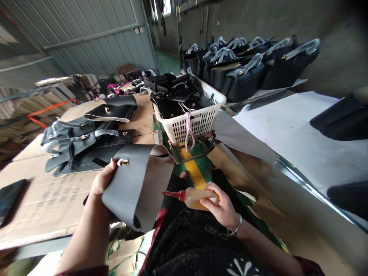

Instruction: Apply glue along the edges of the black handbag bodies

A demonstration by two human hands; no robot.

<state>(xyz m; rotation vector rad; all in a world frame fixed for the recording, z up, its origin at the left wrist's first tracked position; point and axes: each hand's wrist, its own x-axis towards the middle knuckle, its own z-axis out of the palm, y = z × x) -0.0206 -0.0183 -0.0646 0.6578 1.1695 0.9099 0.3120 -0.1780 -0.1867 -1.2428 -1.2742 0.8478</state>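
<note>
My left hand (104,177) is closed on a black leather bag panel (126,188) with a gold clasp near its edge. The panel is folded over, so its pale inner side faces right. In my right hand (221,205) is a squeeze glue bottle (198,197) with amber contents and a red nozzle. The nozzle tip points left, beside the pale inner side; whether it touches cannot be told. Left of the panel, several black bags (92,149) with plastic-wrapped handles lie on the cardboard-covered table. Another black flap piece (115,109) rests behind them.
A white plastic basket (184,128) full of black bag pieces stands ahead on a metal frame. Finished-looking black bags (244,76) line the back right, behind a white-covered table (301,119). Cardboard (57,199) covers the left table. Stacked boards (54,99) stand far left.
</note>
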